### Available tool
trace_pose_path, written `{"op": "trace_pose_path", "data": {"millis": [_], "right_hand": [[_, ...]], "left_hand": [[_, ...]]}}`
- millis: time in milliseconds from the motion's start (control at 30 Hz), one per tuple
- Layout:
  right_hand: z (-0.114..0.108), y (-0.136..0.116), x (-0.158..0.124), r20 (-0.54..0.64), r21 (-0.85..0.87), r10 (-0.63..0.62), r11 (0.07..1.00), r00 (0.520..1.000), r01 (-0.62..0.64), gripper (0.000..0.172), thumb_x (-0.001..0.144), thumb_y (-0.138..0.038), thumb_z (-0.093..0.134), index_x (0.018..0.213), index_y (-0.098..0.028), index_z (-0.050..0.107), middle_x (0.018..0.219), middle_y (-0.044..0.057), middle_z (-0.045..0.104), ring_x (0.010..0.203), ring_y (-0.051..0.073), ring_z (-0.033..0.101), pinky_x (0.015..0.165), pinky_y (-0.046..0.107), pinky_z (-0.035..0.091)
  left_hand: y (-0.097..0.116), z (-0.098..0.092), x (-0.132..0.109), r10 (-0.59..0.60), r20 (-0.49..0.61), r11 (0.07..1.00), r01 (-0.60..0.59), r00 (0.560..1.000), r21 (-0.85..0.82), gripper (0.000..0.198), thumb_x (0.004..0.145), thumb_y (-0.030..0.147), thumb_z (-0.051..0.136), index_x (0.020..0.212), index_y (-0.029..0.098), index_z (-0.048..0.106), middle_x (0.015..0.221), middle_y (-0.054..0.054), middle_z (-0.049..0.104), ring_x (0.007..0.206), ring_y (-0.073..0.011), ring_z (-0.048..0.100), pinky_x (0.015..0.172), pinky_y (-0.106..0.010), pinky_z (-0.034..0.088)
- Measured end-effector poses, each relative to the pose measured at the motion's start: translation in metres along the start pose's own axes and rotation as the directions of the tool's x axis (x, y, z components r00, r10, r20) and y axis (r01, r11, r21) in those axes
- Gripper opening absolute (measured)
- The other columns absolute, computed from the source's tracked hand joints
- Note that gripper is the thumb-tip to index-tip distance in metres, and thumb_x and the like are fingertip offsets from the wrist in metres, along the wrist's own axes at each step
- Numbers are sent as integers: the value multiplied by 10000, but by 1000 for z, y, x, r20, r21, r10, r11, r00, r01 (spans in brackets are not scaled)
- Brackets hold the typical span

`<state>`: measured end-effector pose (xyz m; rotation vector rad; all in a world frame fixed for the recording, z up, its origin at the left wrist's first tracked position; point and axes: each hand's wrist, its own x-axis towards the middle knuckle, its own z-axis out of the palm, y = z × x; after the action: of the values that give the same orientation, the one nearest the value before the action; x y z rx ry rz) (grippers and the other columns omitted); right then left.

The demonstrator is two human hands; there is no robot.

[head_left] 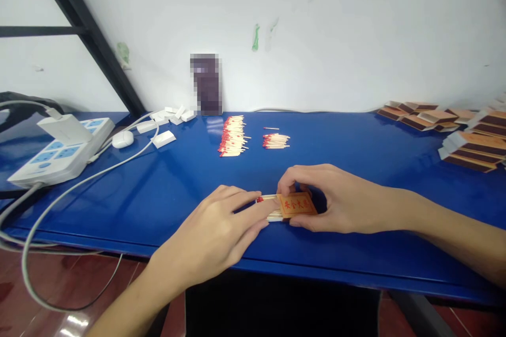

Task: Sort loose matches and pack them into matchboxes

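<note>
Between my hands, near the table's front edge, lies a matchbox with its inner tray (273,215) partly out of the orange sleeve (297,205). Matches with red heads fill the part of the tray that shows. My right hand (322,195) grips the sleeve, thumb on the near side and fingers on the far side. Around the tray's left part is my left hand (231,224), one finger pressing on the matches beside the sleeve's mouth. Farther back on the table are a large pile of matches (233,137), a smaller pile (275,141) and a single match (271,128).
Several empty sleeves (419,115) and stacked matchbox parts (474,147) lie at the right. White trays (164,139) sit at the back left, near an earbud case (123,139), a power strip (63,152) and loose cables. A blurred phone-like object (208,84) leans on the wall.
</note>
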<state>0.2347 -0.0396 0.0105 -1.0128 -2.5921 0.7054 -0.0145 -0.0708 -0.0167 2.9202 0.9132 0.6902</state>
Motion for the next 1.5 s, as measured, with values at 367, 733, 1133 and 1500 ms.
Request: {"op": "trace_pose_path", "data": {"millis": [367,733,1133,1500], "right_hand": [[7,-3,2,-14,18,-28,999,999,28,197,800,-338,671,931,-229,571,874,-2,638,749,154,565,684,288,423],[12,-6,3,-57,15,-43,999,997,44,193,808,-314,677,900,-223,533,807,-30,611,670,122,532,628,259,408],[27,-13,3,-3,156,-232,961,973,229,149,857,-290,690,978,-217,644,1024,19,663,973,138,604,852,261,481],[23,-21,0,38,113,-326,941,945,320,151,876,-261,671,1008,-190,650,1036,40,700,1023,159,608,904,278,491]], "left_hand": [[1,-1,2,-45,18,995,47,999,-84,313,986,292,507,1275,192,571,1177,-59,675,1033,-193,631,911,-368,511],[1,1,-1,-163,48,979,167,985,-116,473,964,381,543,1404,234,452,1218,-58,650,1068,-199,621,943,-374,506],[-5,3,1,-156,-49,971,144,987,-193,657,671,623,728,1158,203,596,1000,-40,702,863,-201,646,800,-348,500],[-5,0,-1,0,-33,992,-4,999,-125,641,689,640,704,1121,178,596,885,-17,672,812,-183,616,752,-324,462]]}}
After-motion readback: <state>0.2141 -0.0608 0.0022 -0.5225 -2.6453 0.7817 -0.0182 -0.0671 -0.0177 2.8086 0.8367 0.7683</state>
